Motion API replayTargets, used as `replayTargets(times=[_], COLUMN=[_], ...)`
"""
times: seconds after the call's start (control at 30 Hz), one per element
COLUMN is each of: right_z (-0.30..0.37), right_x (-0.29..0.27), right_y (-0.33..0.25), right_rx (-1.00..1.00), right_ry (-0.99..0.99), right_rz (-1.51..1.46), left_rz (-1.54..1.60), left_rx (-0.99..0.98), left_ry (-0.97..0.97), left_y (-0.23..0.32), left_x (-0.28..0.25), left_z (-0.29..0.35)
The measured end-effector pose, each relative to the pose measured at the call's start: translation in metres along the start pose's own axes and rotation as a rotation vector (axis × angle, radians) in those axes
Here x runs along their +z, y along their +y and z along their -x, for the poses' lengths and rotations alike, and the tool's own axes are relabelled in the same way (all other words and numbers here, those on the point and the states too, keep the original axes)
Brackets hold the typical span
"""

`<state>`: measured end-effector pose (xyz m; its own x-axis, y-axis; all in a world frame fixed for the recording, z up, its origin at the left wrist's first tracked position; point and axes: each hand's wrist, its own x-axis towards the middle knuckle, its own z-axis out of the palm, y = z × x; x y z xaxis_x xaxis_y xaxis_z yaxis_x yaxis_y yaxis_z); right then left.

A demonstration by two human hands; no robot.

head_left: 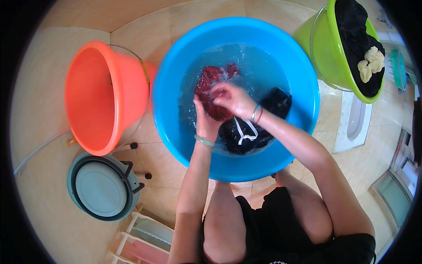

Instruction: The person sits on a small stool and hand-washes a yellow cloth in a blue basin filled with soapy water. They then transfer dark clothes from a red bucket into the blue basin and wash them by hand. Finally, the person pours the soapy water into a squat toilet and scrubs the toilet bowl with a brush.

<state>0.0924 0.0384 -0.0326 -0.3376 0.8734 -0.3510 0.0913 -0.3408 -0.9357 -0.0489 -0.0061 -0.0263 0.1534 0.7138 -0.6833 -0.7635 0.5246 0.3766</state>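
Right hand half-curled over the red cloth in the blue basin, left hand against it, grips unclear.

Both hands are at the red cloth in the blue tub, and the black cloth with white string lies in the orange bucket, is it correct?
Not quite: the head view shows the black cloth with white string in the blue tub, not the orange bucket. The rest is right.
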Motion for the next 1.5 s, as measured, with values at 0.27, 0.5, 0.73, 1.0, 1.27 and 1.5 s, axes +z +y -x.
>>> replayTargets(times=[0.27, 0.5, 0.73, 1.0, 1.27, 1.5], right_z=[0.068, 0.028, -0.011, 0.005, -0.011, 0.028], right_x=[0.059, 0.057, 0.026, -0.096, -0.057, 0.012], right_y=[-0.077, -0.06, -0.014, 0.045, 0.061, -0.003], right_rx=[-0.472, -0.583, -0.288, 0.179, 0.029, -0.263], right_ry=[-0.072, 0.222, 0.206, 0.595, 0.186, 0.052], right_rz=[0.416, 0.589, 0.615, 1.004, 1.179, 0.454], left_rz=[-0.149, 0.024, -0.131, -0.642, -1.401, 0.011], left_rx=[0.143, 0.094, 0.113, -0.015, 0.568, -0.08], left_ry=[-0.023, -0.157, 0.292, 0.303, -0.022, -0.124], left_y=[0.026, 0.008, -0.028, 0.016, -0.013, -0.001], left_x=[0.05, 0.026, -0.016, -0.006, -0.044, -0.004], left_z=[0.001, -0.02, -0.027, -0.003, -0.052, -0.031])
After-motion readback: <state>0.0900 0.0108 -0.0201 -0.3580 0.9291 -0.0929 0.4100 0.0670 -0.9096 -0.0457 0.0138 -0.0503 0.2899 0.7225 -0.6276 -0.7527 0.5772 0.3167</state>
